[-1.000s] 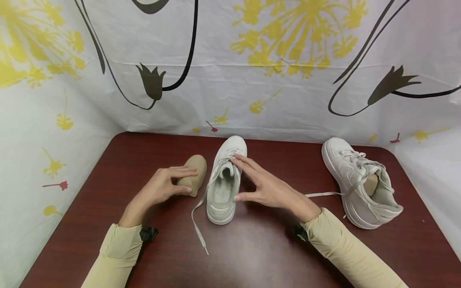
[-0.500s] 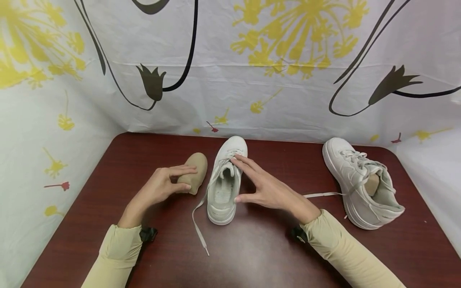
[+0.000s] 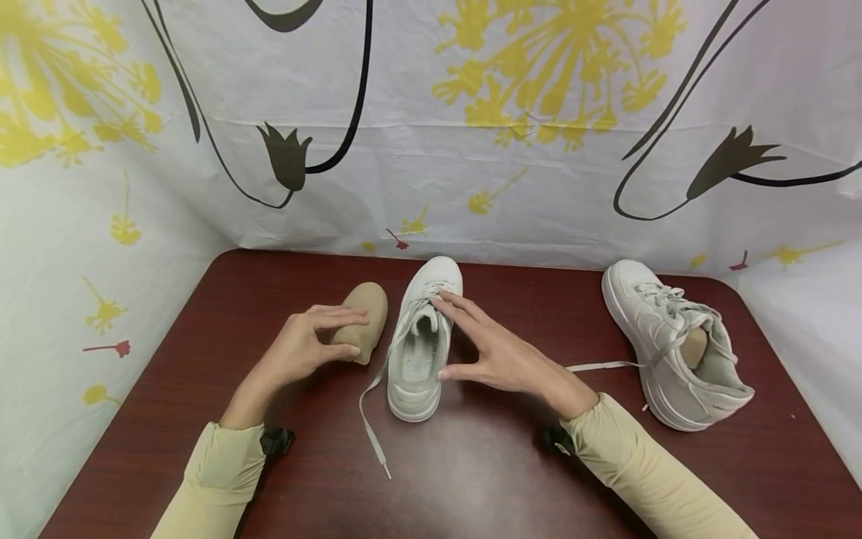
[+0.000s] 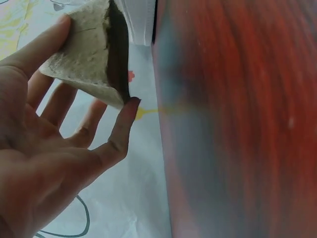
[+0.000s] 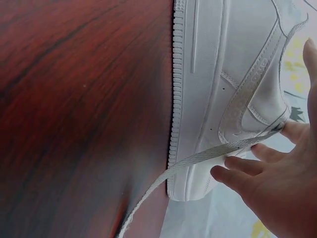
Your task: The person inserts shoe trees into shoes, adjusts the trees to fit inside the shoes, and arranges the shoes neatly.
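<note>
My left hand holds a beige molded-pulp shoe insert between thumb and fingers, left of the middle sneaker. In the left wrist view the insert shows a rough flat end, with the thumb on one face and fingertips at its far edges. The white sneaker stands on its sole, toe pointing away, its opening uncovered. My right hand touches that sneaker's right side with extended fingers near the laces, thumb by the collar. In the right wrist view, fingertips lie along the sneaker's lace edge.
A second white sneaker stands at the right with a beige insert inside. One loose lace trails left of the middle sneaker; another runs beside my right forearm. Patterned cloth borders the dark red table.
The insert in my left hand has shifted slightly away from me. My right hand and both sneakers hold the same places.
</note>
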`<state>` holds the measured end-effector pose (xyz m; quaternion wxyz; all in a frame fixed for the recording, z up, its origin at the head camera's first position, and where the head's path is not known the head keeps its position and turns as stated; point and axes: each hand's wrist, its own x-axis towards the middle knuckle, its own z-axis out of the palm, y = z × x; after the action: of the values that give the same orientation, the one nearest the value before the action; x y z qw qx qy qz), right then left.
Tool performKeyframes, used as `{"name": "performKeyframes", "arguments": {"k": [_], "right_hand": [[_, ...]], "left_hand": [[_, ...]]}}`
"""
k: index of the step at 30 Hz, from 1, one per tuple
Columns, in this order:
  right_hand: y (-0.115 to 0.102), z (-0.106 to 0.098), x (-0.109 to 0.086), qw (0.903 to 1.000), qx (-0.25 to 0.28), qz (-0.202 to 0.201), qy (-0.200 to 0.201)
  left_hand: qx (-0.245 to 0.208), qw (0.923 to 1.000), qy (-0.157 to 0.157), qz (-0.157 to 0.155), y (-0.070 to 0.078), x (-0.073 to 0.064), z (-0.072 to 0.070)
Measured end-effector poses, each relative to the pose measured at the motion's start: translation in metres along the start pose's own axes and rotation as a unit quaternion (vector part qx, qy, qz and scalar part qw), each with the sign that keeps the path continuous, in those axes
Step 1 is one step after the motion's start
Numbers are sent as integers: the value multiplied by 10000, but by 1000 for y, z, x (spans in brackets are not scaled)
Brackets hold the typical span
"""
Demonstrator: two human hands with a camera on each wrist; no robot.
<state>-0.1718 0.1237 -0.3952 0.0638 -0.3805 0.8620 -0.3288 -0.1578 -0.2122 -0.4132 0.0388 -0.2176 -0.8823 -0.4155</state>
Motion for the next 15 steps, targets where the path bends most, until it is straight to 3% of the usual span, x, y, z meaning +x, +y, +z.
{"name": "performKeyframes", "arguments": {"k": [7, 15], "right_hand": [[1, 0, 0, 10000, -2, -23, 33], [0, 2, 0, 10000, -42, -12, 33]], "left_hand": [[-291, 9992, 241, 126, 5, 2, 1], [-389, 9986, 345, 36, 8, -1, 6]]}}
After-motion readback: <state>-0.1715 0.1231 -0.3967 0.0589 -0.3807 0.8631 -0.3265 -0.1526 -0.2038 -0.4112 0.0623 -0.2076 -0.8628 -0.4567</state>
